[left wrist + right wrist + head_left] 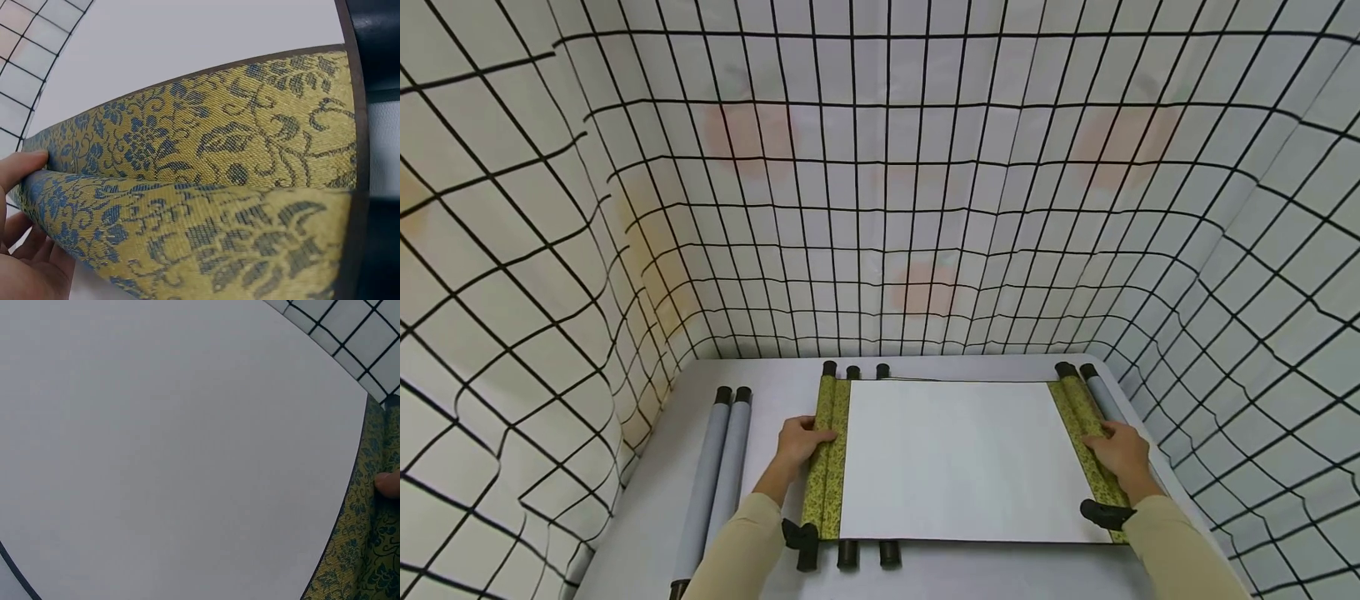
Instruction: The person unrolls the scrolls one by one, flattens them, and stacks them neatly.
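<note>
A hanging scroll (962, 458) lies unrolled across the table, its blank white face up. Gold brocade with blue floral figures borders both ends. At the left end my left hand (795, 443) grips the brocade-covered roll (820, 454), thumb on top; the left wrist view shows the fingers curled beneath the brocade (187, 231). On the opposite end my right hand (1122, 457) holds the other brocade roll (1086, 417). Only the thumb (389, 485) of that hand shows in the right wrist view, lying on the brocade; its other fingers are mostly hidden.
Two grey rolled scrolls (706, 483) with black end knobs lie on the table (640, 517) at the left. Another grey roll (1103, 393) sits beyond the right end. Black knobs (890, 553) of rods stick out from under the white sheet. A black grid over white walls (925, 208) surrounds the table.
</note>
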The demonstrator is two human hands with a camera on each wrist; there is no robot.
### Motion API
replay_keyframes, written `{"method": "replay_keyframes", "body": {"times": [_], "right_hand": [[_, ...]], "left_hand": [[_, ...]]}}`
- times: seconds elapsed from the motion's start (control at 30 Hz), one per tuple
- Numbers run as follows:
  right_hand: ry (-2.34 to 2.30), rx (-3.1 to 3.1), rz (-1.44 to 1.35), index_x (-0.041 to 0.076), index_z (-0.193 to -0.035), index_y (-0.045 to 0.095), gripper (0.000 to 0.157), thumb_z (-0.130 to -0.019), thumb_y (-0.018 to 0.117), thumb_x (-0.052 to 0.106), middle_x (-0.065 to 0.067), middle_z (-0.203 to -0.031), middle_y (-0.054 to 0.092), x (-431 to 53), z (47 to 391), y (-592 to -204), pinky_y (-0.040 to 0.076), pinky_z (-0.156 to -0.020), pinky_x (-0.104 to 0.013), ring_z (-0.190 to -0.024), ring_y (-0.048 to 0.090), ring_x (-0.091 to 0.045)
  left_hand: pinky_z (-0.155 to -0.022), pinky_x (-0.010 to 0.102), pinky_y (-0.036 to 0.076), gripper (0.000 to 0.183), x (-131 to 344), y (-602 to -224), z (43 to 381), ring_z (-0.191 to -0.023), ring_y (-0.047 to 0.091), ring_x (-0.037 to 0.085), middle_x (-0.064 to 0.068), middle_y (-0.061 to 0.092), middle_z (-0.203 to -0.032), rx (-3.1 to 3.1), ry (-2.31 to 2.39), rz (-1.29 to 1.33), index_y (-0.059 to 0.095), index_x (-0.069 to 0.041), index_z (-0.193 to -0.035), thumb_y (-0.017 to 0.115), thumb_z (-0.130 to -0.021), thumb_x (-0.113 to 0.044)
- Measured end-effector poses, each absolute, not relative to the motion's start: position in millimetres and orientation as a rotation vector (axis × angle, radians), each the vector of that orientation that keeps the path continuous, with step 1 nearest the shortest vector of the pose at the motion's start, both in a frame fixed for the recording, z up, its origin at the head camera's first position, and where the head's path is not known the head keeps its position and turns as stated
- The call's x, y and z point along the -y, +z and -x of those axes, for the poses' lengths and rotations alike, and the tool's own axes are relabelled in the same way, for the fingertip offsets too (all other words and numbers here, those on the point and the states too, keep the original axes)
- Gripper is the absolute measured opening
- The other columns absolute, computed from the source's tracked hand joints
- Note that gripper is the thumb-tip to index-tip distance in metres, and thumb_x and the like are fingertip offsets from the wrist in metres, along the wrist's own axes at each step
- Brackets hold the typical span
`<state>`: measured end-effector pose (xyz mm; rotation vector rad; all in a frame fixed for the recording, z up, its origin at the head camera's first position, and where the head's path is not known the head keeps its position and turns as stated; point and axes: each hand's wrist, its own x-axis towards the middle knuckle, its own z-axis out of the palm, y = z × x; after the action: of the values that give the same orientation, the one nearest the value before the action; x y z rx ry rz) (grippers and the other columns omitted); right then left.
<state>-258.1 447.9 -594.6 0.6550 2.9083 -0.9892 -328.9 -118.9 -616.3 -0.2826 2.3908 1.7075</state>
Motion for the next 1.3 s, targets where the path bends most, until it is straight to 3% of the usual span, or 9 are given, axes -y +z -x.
{"method": "replay_keyframes", "body": {"times": [0.27, 0.53, 0.8, 0.97, 1.3], "right_hand": [[-0.824, -2.913, -0.744, -0.014, -0.150, 0.039, 0.069, -0.100, 0.063, 0.026, -0.040, -0.147, 0.039, -441, 264, -595, 0.045, -0.094, -0.067, -0.126, 0.043, -0.061], [-0.742, -2.956, -0.654, -0.012, -0.150, 0.040, 0.066, -0.100, 0.063, 0.023, -0.041, -0.146, 0.040, -444, 264, -600, 0.048, -0.086, -0.066, -0.122, 0.046, -0.062], [-0.670, -3.065, -0.601, -0.011, -0.145, 0.049, 0.065, -0.096, 0.072, 0.024, -0.039, -0.140, 0.047, -446, 264, -612, 0.034, -0.090, -0.079, -0.120, 0.048, -0.060], [-0.625, -3.123, -0.580, -0.006, -0.141, 0.052, 0.065, -0.092, 0.076, 0.030, -0.040, -0.135, 0.045, -450, 260, -620, 0.032, -0.086, -0.081, -0.119, 0.044, -0.061], [-0.598, -3.126, -0.549, -0.002, -0.148, 0.052, 0.068, -0.099, 0.068, 0.043, -0.039, -0.136, 0.034, -453, 253, -624, 0.030, -0.083, -0.079, -0.119, 0.035, -0.064]], "left_hand": [[-0.094, 0.054, 0.050, 0.066, 113, -618, 328, -0.116, 0.059, 0.040, 0.022, 0.062, -0.125, -2.462, 1.682, 0.283, 0.058, 0.009, -0.139, 0.085, -0.087, -0.021], [-0.092, 0.054, 0.052, 0.065, 110, -626, 330, -0.114, 0.061, 0.040, 0.022, 0.065, -0.124, -2.561, 1.605, 0.217, 0.060, 0.010, -0.136, 0.086, -0.087, -0.024], [-0.088, 0.053, 0.053, 0.060, 112, -627, 332, -0.104, 0.063, 0.036, 0.016, 0.066, -0.109, -2.635, 1.531, 0.106, 0.063, 0.011, -0.129, 0.086, -0.087, -0.026], [-0.083, 0.051, 0.053, 0.060, 111, -629, 331, -0.096, 0.062, 0.030, 0.011, 0.065, -0.102, -2.657, 1.506, 0.068, 0.063, 0.010, -0.128, 0.086, -0.087, -0.028], [-0.076, 0.046, 0.050, 0.060, 113, -631, 330, -0.086, 0.056, 0.025, 0.008, 0.062, -0.096, -2.670, 1.496, 0.064, 0.064, 0.007, -0.127, 0.087, -0.086, -0.030]]}}
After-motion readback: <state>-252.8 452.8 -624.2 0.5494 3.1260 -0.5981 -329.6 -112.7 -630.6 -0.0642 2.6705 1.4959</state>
